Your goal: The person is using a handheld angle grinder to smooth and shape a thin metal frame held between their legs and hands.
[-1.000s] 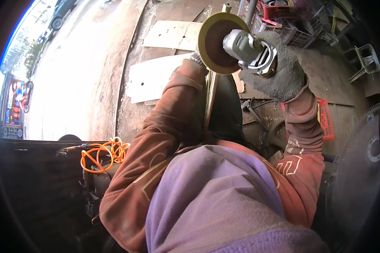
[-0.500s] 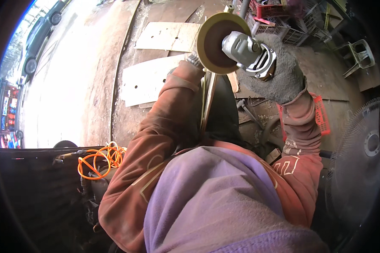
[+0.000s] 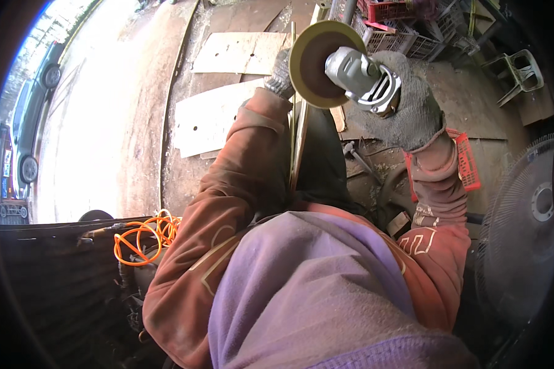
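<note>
Brown floor spreads ahead, with a dark round fan at far right and two pale panels lying left of centre; a long narrow strip runs from the lap up behind a silver grinder, gripped by the gloved right hand; whether the partly hidden left hand clasps anything, I cannot tell

Grey knit gloves. Faded rust-red sweatshirt, pale outlined print on sleeves. Purple fuzzy cloth over torso. Dark trousers.
</note>
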The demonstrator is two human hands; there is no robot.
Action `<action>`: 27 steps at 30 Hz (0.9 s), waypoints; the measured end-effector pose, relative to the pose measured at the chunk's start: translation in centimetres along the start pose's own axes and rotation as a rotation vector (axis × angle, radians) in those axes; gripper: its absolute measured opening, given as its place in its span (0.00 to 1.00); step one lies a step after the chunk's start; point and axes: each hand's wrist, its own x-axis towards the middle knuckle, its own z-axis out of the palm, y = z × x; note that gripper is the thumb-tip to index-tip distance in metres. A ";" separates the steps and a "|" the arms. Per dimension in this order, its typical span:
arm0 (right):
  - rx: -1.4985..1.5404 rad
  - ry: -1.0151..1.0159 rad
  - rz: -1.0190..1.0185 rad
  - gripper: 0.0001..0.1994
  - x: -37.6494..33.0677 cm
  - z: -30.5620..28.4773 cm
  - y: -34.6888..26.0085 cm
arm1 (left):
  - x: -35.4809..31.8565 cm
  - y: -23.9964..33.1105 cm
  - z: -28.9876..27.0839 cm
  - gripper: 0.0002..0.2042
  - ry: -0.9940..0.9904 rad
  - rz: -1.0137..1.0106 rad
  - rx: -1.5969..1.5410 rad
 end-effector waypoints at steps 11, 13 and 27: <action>0.073 -0.012 -0.031 0.36 0.8 -0.3 0.5 | 0.2 -0.9 0.9 0.14 0.124 -0.071 -0.089; 0.043 -0.021 -0.009 0.36 0.9 -0.1 0.7 | 0.1 -1.5 1.1 0.15 0.169 -0.022 -0.107; 0.056 0.012 -0.062 0.36 0.9 0.3 1.1 | 0.0 -1.8 0.4 0.16 0.028 -0.076 -0.087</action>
